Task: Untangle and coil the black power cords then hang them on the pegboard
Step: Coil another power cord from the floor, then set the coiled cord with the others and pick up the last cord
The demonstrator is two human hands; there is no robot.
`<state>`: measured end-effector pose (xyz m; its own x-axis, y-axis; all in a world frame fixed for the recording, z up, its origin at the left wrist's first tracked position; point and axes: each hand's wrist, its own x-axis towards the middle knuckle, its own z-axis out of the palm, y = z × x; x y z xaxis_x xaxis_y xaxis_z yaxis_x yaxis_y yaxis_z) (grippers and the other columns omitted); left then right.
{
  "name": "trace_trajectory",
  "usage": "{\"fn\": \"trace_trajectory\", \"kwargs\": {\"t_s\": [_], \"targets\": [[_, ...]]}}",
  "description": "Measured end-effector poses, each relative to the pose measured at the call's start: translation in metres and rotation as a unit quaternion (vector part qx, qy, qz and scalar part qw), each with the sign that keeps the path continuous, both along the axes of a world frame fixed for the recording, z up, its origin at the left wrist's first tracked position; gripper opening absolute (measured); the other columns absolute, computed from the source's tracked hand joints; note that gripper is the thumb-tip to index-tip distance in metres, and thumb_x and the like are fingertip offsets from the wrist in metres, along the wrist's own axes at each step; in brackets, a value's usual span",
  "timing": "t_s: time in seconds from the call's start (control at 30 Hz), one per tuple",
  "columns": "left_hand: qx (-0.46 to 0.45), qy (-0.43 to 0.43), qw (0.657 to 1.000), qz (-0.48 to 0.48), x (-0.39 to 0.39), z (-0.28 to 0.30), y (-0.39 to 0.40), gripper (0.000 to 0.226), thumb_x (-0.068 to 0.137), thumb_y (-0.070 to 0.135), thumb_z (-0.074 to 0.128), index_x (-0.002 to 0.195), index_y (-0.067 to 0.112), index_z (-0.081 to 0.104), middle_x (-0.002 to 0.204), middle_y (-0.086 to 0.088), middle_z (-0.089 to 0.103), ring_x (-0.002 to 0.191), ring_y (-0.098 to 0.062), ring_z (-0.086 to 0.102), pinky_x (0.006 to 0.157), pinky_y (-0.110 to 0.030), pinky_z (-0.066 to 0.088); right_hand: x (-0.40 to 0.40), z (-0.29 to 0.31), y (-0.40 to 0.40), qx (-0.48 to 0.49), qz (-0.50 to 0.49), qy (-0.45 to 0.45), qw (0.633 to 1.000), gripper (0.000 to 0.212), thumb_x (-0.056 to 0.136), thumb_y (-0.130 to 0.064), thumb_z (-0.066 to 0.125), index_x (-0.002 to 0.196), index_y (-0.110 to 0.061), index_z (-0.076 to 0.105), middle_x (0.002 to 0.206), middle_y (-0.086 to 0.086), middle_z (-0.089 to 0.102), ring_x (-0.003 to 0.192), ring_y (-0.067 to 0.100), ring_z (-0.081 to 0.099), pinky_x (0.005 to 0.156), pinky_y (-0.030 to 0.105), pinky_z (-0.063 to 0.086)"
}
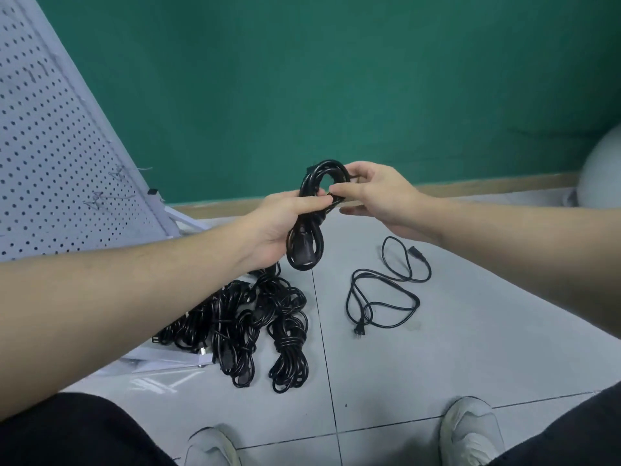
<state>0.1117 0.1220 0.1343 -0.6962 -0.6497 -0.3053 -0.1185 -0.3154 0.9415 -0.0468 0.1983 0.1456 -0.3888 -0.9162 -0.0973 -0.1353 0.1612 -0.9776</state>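
Observation:
A black power cord wound into a coil (311, 230) hangs upright in the air at mid-frame. My left hand (279, 227) grips the coil around its middle, thumb over the strands. My right hand (376, 196) pinches the cord's loose end at the upper loop of the coil. On the grey floor below lies a pile of several coiled black cords (255, 324). One uncoiled black cord (383, 290) lies spread out to the right, plugs at both ends. The white pegboard (50, 146) leans at the left.
A green wall with a wooden skirting runs across the back. A pale grey ball (601, 176) sits at the far right. White sheets and clear plastic (158, 368) lie under the cord pile. My two grey shoes (470, 432) and dark trouser legs fill the bottom edge.

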Motion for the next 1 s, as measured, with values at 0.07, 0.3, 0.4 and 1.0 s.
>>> {"fn": "trace_trajectory", "kwargs": {"t_s": [0.07,0.3,0.4,1.0], "targets": [[0.036,-0.018,0.999,-0.026,0.000,-0.012,-0.009,0.034,0.093,0.049,0.063,0.111,0.022,0.073,0.090,0.004,0.067,0.077,-0.010,0.054,0.073,-0.028,0.043,-0.004,-0.014,-0.007,0.035,0.012,0.001,0.999,0.022,0.088,-0.018,0.079,0.106,-0.018,0.066,0.089,0.000,0.073,0.081,0.012,0.070,0.093,0.036,0.056],[0.092,-0.090,0.990,0.052,-0.001,-0.091,-0.038,0.030,0.095,0.050,0.064,0.092,0.022,0.070,0.085,0.002,0.070,0.074,-0.016,0.061,0.081,-0.036,0.048,-0.012,-0.082,-0.035,0.131,0.065,-0.043,0.988,0.011,0.093,-0.018,0.073,0.095,-0.022,0.063,0.086,-0.002,0.074,0.078,0.009,0.068,0.097,0.037,0.054],[0.068,-0.125,0.987,0.078,0.005,-0.119,-0.047,0.028,0.089,0.048,0.073,0.090,0.020,0.075,0.080,-0.002,0.071,0.070,-0.020,0.062,0.073,-0.033,0.048,-0.013,-0.116,-0.054,0.178,0.073,-0.073,0.978,0.012,0.091,-0.017,0.074,0.095,-0.020,0.062,0.088,-0.001,0.072,0.074,0.010,0.066,0.095,0.038,0.058],[-0.119,-0.407,0.905,0.034,0.048,-0.229,-0.111,0.033,0.093,0.026,0.071,0.125,0.025,0.062,0.116,0.005,0.067,0.095,-0.021,0.068,0.092,-0.035,0.056,-0.030,-0.249,-0.068,0.383,0.161,-0.008,0.910,0.019,0.098,-0.019,0.058,0.115,-0.024,0.064,0.105,0.001,0.074,0.086,0.015,0.067,0.087,0.033,0.058]]}}
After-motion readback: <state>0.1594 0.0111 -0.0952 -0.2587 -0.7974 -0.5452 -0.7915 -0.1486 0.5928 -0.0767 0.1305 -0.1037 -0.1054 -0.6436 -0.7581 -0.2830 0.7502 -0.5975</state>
